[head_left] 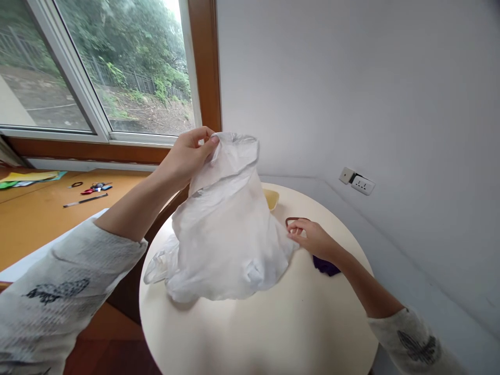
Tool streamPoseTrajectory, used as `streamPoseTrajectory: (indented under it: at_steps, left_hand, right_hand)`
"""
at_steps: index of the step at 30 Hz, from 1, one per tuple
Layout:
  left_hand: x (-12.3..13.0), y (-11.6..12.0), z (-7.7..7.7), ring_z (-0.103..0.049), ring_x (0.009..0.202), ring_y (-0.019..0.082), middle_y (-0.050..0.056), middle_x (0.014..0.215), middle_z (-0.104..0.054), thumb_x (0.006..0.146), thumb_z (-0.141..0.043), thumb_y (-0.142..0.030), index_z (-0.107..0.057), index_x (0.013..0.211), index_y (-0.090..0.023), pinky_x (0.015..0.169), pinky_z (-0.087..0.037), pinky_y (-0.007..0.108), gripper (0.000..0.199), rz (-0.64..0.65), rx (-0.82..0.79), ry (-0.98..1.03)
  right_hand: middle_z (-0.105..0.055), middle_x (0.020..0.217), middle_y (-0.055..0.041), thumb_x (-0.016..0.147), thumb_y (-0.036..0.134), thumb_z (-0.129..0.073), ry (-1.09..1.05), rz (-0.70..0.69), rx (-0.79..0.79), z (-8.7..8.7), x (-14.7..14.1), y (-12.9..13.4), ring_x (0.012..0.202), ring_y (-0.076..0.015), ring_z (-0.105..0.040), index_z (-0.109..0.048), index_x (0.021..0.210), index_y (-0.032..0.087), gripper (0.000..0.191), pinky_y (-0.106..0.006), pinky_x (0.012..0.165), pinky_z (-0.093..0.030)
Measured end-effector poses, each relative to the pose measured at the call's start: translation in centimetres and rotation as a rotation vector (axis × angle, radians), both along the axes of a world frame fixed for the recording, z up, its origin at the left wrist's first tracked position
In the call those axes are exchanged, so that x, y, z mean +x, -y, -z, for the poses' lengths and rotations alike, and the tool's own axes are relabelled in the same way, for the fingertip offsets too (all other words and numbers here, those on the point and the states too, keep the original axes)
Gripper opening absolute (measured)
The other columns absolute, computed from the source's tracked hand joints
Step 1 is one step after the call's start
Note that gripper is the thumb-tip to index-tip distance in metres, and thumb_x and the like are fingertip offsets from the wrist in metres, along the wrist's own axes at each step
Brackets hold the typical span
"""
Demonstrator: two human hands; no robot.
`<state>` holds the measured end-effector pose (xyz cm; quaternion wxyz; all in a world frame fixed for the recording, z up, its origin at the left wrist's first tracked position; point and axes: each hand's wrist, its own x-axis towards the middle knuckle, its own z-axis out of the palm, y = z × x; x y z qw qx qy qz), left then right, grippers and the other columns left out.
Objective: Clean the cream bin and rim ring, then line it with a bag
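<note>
A white, thin plastic bag (230, 224) hangs crumpled over the round table, its lower part spread on the tabletop. My left hand (194, 151) is closed in a pinch on the bag's top edge, holding it up. At the bag's lower right corner, my right hand (310, 237) has its fingers and thumb drawn together on the plastic. Just behind those fingers shows a brown, curved rim or handle (291, 220), mostly hidden. Dark purple cloth-like material (325, 266) lies under my right wrist. Part of a yellow container (271, 199) peeks out behind the bag.
The round cream table (265, 333) stands close to the wall, which carries a power socket (363, 184). To the left, a wooden desk (23, 229) below the window holds a pen (85, 200), keys (97, 187), a hair tie (76, 184) and coloured papers (31, 177).
</note>
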<state>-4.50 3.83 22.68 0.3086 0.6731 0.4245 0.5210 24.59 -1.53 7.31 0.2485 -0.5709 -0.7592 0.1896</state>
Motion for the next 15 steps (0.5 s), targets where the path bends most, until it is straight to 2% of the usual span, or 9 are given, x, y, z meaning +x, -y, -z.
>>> streamPoseTrajectory:
  at_steps: [1, 3, 4, 6, 10, 13, 15]
  left_hand:
    - [0.3, 0.1, -0.2, -0.036, 0.043, 0.009, -0.005, 0.048, -0.038, 0.081, -0.054, -0.039, -0.051, 0.075, -0.02, 0.046, -0.027, 0.022, 0.02, 0.013, 0.002, -0.02]
    - [1.0, 0.4, -0.6, -0.037, 0.043, 0.009, -0.004, 0.048, -0.038, 0.082, -0.052, -0.038, -0.051, 0.074, -0.02, 0.045, -0.027, 0.022, 0.02, 0.046, 0.011, -0.07]
    - [1.3, 0.5, -0.7, -0.037, 0.042, 0.008, -0.004, 0.048, -0.038, 0.082, -0.052, -0.037, -0.051, 0.074, -0.02, 0.045, -0.027, 0.022, 0.019, 0.061, 0.021, -0.096]
    - [1.9, 0.6, -0.9, -0.037, 0.042, 0.008, -0.004, 0.047, -0.037, 0.082, -0.051, -0.037, -0.052, 0.074, -0.019, 0.044, -0.026, 0.021, 0.02, 0.085, 0.052, -0.145]
    - [2.8, 0.7, -0.7, -0.037, 0.042, 0.008, -0.004, 0.047, -0.04, 0.081, -0.051, -0.038, -0.053, 0.073, -0.018, 0.042, -0.026, 0.021, 0.022, 0.095, 0.121, -0.224]
    - [3.1, 0.7, -0.2, -0.039, 0.043, 0.008, -0.003, 0.048, -0.043, 0.079, -0.052, -0.037, -0.055, 0.072, -0.018, 0.042, -0.027, 0.02, 0.021, 0.101, 0.123, -0.27]
    - [3.3, 0.7, 0.2, -0.038, 0.043, 0.007, -0.003, 0.048, -0.044, 0.079, -0.052, -0.036, -0.055, 0.071, -0.018, 0.041, -0.027, 0.019, 0.02, 0.108, 0.105, -0.304]
  right_hand:
    - [-0.059, 0.107, -0.0057, 0.074, 0.048, -0.056, 0.014, -0.031, -0.035, -0.2, -0.1, 0.0, 0.1, -0.0261, -0.053, -0.059, 0.106, 0.027, 0.039, -0.038, 0.08, -0.041]
    - [-0.043, 0.132, -0.0066, 0.063, 0.051, -0.066, 0.02, -0.131, -0.078, -0.6, -0.8, 0.0, 0.12, -0.032, -0.038, -0.039, 0.13, 0.032, 0.075, -0.044, 0.091, -0.035]
    - [-0.036, 0.138, -0.0066, 0.058, 0.052, -0.07, 0.021, -0.2, -0.09, -0.7, -1.4, 0.0, 0.125, -0.0337, -0.031, -0.029, 0.136, 0.033, 0.09, -0.047, 0.095, -0.032]
    - [-0.031, 0.141, -0.0078, 0.05, 0.052, -0.074, 0.028, -0.34, -0.103, -0.5, -3.1, -0.1, 0.128, -0.0352, -0.026, -0.021, 0.139, 0.032, 0.105, -0.05, 0.101, -0.023]
    - [-0.032, 0.139, -0.015, 0.046, 0.055, -0.075, 0.12, -0.504, -0.151, 2.0, -7.5, 0.7, 0.129, -0.0375, -0.023, -0.018, 0.141, 0.023, 0.115, -0.057, 0.105, -0.003]
    - [-0.022, 0.144, -0.0171, 0.048, 0.059, -0.071, 0.134, -0.506, -0.092, 4.2, -10.7, 2.2, 0.132, -0.0388, -0.011, -0.014, 0.142, 0.021, 0.117, -0.059, 0.103, 0.009]
    - [-0.026, 0.143, -0.0149, 0.055, 0.059, -0.068, 0.119, -0.449, -0.019, 5.3, -12.5, 3.1, 0.133, -0.037, -0.013, -0.019, 0.141, 0.022, 0.106, -0.06, 0.101, 0.011]
